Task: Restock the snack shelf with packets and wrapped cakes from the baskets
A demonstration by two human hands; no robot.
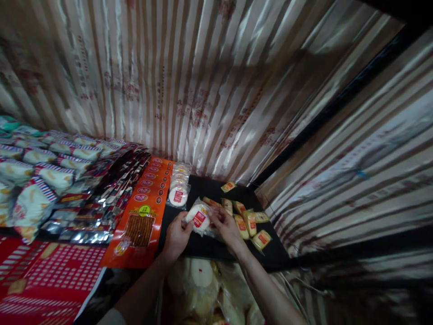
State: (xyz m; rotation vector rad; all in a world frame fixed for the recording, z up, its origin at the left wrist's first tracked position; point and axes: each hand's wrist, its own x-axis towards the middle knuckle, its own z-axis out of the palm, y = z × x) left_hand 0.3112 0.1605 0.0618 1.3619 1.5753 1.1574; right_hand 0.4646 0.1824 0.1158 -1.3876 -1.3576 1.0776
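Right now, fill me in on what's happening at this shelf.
A person holds a round white snack pack with a red label in both hands, left hand and right hand, just above a dark shelf. A row of similar round packs lies behind it, small yellow packs lie to the right, and orange packets lie to the left. A clear bag of more round packs sits below the arms.

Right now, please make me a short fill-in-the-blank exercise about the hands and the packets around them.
1. The left hand and the right hand hold one white packet with a ____ label.
2. The long packets left of it are ____.
3. The small yellow packets lie on the ____ hand's side.
Missing words: red, orange, right.
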